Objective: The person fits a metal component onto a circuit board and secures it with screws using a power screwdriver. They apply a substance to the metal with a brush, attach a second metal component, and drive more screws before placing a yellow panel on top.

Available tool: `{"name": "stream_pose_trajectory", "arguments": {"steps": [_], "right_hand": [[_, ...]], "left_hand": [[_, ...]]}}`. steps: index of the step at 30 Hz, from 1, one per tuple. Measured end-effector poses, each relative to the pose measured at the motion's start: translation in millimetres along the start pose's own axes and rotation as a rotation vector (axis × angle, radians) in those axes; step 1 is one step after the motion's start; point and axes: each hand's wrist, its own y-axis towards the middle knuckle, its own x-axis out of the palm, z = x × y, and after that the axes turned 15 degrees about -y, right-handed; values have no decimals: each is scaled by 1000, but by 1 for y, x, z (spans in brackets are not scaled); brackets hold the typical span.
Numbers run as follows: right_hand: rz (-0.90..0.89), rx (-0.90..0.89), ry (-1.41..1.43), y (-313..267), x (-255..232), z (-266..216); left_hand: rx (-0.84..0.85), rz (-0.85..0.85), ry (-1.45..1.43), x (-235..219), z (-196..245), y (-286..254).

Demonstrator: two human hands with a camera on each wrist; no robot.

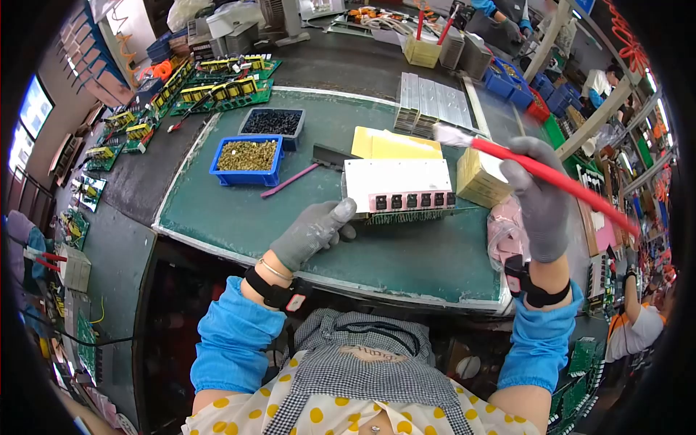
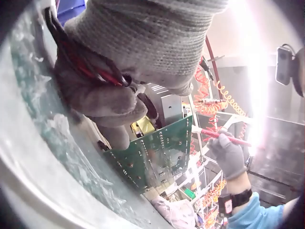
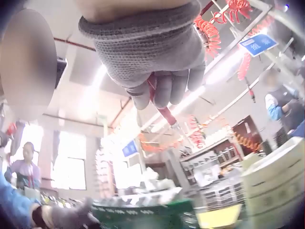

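Note:
My gloved right hand [image 1: 538, 196] grips a long red-handled brush [image 1: 558, 177], raised over the right of the bench. Its white bristles point left, above a stack of cream-coloured blocks. My gloved left hand [image 1: 315, 235] holds the near left corner of a circuit board [image 1: 409, 215], thumb at the edge of its white metal plate [image 1: 399, 177]. A row of several black components lines the plate's near side. In the left wrist view the green underside of the circuit board [image 2: 157, 152] faces the camera, close to the curled fingers.
Blue [image 1: 250, 176] and grey [image 1: 272, 123] bins of small parts stand left of a purple-handled brush [image 1: 290, 180]. Behind the board lie a yellow sheet [image 1: 377, 141] and stacked metal pieces [image 1: 431, 105]. The cream blocks [image 1: 478, 181] and a pink bag [image 1: 505, 232] sit right.

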Motion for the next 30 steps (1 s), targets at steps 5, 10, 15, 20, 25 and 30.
{"name": "stream_pose_trajectory", "arguments": {"steps": [5,10,15,20,25,30], "right_hand": [[-263,99,202,18,43,-36],[-314,49,153,31,76,-37],[-363,63,110,35,79,-45],[-391,50,119,40,78,-48],[-387,-38,54,44,83,-43],[-406,-68,-30,50,79,-49]], "left_hand": [[-13,25,10,1,0,-1],[-35,31,1,-1,-2,3],[-51,33,11,-2,-3,4],[-46,77,0,1,-2,5],[-26,69,-1,1,-3,5],[-24,44,42,0,-4,5]]}}
